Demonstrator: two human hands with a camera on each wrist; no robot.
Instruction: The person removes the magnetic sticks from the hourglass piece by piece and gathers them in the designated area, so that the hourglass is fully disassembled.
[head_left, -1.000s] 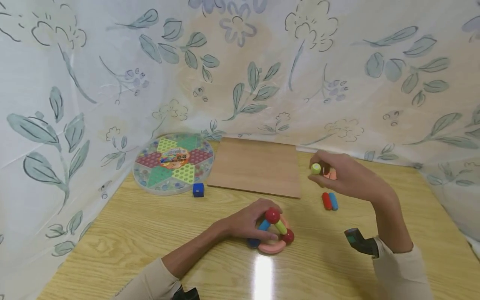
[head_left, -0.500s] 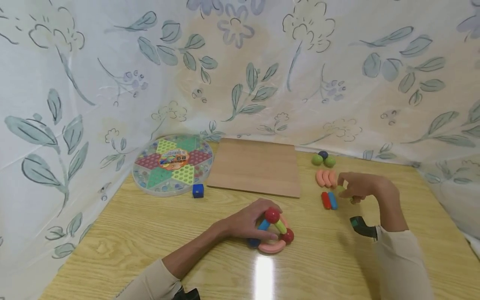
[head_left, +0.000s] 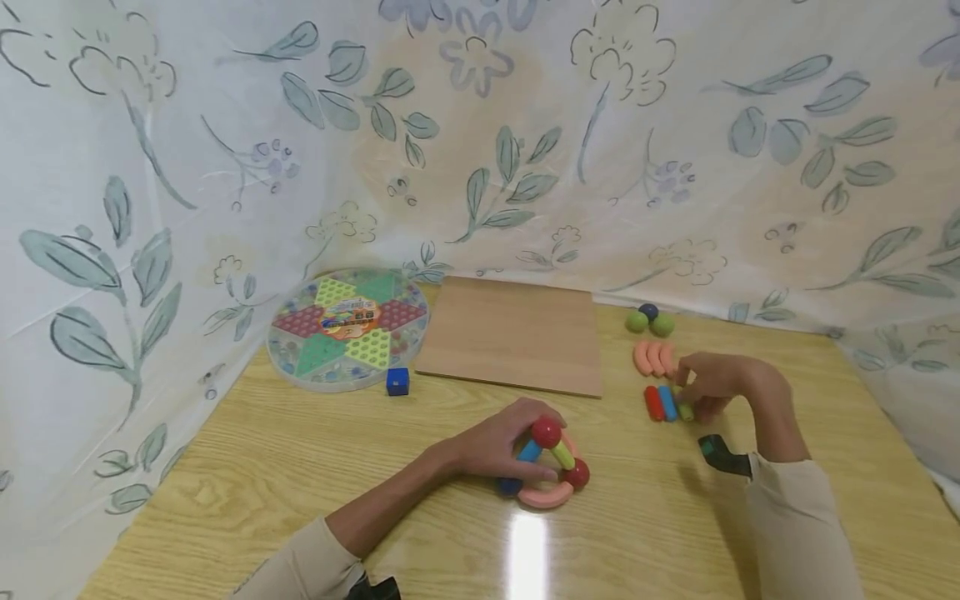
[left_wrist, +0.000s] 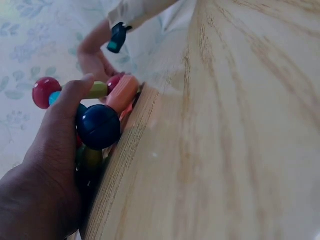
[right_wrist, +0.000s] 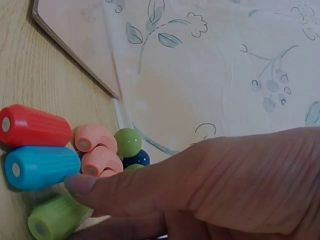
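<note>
My left hand [head_left: 504, 443] grips a standing frame of magnetic rods and balls near the middle of the table. The frame has a red ball [head_left: 546, 432] on top, a green rod [head_left: 562, 454], and a curved pink rod [head_left: 546, 497] low in front. In the left wrist view its dark blue ball [left_wrist: 98, 126] is close to the thumb. Farther right, my right hand [head_left: 723, 385] pinches a short green magnetic rod [right_wrist: 57, 216] lying on the table. Beside that stand a blue rod [right_wrist: 42, 167] and a red rod [right_wrist: 36, 125], side by side.
Behind the straight rods lie curved pink rods [head_left: 654, 358], then two green balls [head_left: 637, 322] and a dark blue ball [head_left: 648, 312]. A wooden board [head_left: 513, 333], a round Chinese checkers board [head_left: 348, 325] and a blue cube [head_left: 397, 382] are farther left.
My right hand has come down from above the pink rods toward me, bringing the green rod to the table beside the blue one. The left hand keeps its hold on the frame.
</note>
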